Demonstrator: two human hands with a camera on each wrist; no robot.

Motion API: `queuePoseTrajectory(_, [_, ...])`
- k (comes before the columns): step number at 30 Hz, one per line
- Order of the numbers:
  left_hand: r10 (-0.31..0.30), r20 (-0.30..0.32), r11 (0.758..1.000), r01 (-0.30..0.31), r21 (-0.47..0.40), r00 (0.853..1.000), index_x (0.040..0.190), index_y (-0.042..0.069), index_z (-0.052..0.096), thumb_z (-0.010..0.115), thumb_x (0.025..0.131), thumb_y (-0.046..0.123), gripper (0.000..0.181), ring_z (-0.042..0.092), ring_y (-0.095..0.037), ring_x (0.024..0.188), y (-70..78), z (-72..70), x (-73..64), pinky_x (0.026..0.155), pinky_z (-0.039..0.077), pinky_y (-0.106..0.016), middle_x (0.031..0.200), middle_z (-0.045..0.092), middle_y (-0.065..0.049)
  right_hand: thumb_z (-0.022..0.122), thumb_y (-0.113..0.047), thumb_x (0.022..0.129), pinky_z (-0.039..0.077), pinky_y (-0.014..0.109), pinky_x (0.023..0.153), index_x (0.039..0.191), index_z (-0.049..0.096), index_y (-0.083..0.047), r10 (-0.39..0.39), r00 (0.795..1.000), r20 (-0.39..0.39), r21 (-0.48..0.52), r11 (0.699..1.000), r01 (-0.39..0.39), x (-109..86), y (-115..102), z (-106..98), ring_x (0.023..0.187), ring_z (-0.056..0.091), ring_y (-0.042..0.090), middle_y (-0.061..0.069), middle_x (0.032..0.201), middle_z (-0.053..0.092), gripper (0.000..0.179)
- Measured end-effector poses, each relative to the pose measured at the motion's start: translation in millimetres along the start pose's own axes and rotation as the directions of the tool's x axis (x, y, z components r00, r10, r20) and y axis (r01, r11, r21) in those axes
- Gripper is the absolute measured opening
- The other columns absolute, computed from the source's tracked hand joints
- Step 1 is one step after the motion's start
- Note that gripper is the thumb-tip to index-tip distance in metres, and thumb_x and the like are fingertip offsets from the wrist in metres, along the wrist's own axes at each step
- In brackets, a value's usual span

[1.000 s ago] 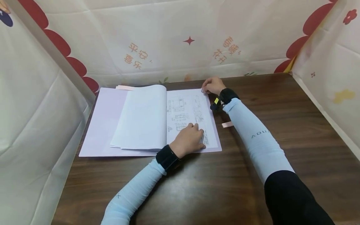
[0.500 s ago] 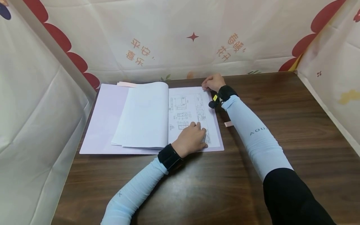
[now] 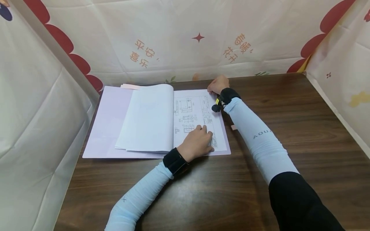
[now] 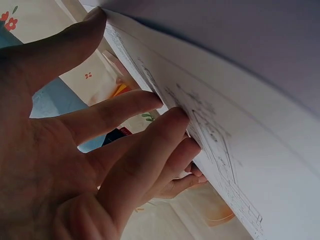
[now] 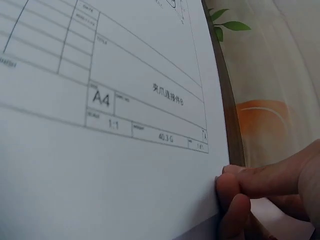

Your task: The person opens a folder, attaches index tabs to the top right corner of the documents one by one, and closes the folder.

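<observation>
A lavender folder point(image 3: 111, 112) lies open with white sheets point(image 3: 148, 118) turned over to its left side. On the right side is a printed sheet point(image 3: 198, 96) with technical drawings. My left hand point(image 3: 196, 142) rests on its lower right part, fingers spread, fingertips and thumb touching the paper in the left wrist view. At the far right corner, my right hand point(image 3: 218, 85) pinches the sheet's corner between thumb and curled fingers point(image 5: 232, 187). The right wrist view shows the title block point(image 5: 145, 110) close beside these fingers.
Pink paper tabs point(image 3: 130, 86) stick out above the turned sheets. A small pink strip point(image 3: 234, 127) lies on the brown wooden table point(image 3: 219, 192), partly covered by the right sleeve point(image 3: 260, 138). Printed cloth point(image 3: 179, 41) hangs behind the table and at both sides.
My right hand has turned at the wrist and shifted slightly left at the corner, its sleeve covering more of the pink strip. The left hand stays on the sheet. The head view has shifted slightly.
</observation>
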State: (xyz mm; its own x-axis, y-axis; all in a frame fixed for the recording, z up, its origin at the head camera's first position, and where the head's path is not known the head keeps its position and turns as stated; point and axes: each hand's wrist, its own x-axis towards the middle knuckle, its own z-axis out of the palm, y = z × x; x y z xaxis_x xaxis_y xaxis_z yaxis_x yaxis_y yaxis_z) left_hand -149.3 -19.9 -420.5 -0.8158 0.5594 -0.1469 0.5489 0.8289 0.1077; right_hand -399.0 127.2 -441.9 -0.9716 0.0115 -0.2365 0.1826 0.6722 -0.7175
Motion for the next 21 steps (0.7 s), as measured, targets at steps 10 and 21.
queuePoseTrajectory(10, [0.008, -0.005, 1.000, -0.008, 0.001, 1.000, 0.129, 0.008, 0.070, 0.076, 0.092, 0.046, 0.053, 0.060, -0.021, 0.096, 1.5, 0.0, 0.8, 0.079, 0.056, -0.031, 0.113, 0.070, -0.011, 0.076, -0.032, 0.088, 0.043, 0.040, 0.073, 0.092, 0.075, -0.005, 0.087, 0.995, -0.045, -0.217, 0.972, -0.095, 11.2, 5, -5, 0.088, 0.061, 0.031, 0.011, 0.091, 0.068, 0.027])
queuePoseTrajectory(21, [0.006, -0.014, 1.000, -0.006, -0.003, 1.000, 0.124, 0.007, 0.073, 0.077, 0.091, 0.046, 0.051, 0.058, -0.021, 0.092, -0.3, 2.1, 2.2, 0.075, 0.055, -0.030, 0.108, 0.069, -0.010, 0.080, -0.039, 0.089, 0.047, 0.041, 0.079, 0.118, 0.062, -0.008, 0.128, 0.989, 0.073, -0.181, 0.977, -0.113, 20.2, 21, -16, 0.100, 0.058, 0.033, 0.013, 0.115, 0.063, 0.046])
